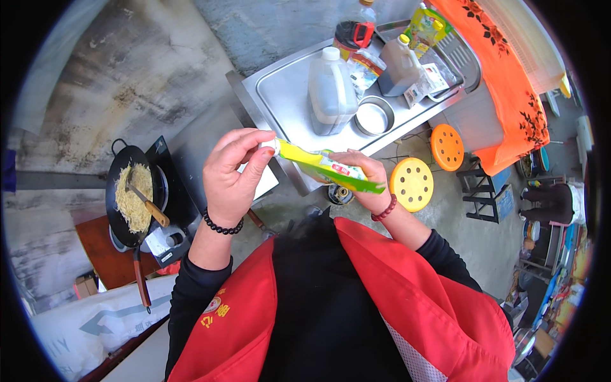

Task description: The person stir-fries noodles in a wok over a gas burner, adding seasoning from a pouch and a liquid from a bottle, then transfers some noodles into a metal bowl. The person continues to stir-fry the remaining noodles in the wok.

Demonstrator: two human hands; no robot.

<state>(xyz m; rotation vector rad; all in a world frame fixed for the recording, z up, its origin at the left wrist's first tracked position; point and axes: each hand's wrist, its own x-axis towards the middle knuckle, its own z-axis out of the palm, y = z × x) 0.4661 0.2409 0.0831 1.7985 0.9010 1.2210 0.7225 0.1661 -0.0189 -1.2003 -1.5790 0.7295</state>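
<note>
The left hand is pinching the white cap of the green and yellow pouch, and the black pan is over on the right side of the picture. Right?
Not quite: the black pan is on the left side, as the head view shows.

Characters on yellow-green pouch (321,167), red garment (237,315) and arrow-marked white sack (95,321)

Bright, diffuse light; shadows soft. Glare on steel counter (286,95); orange cloth (509,95) strongly lit. Fisheye bends straight edges toward dark circular rim, violet-fringed; centre fairly crisp, far-right detail soft.
</note>
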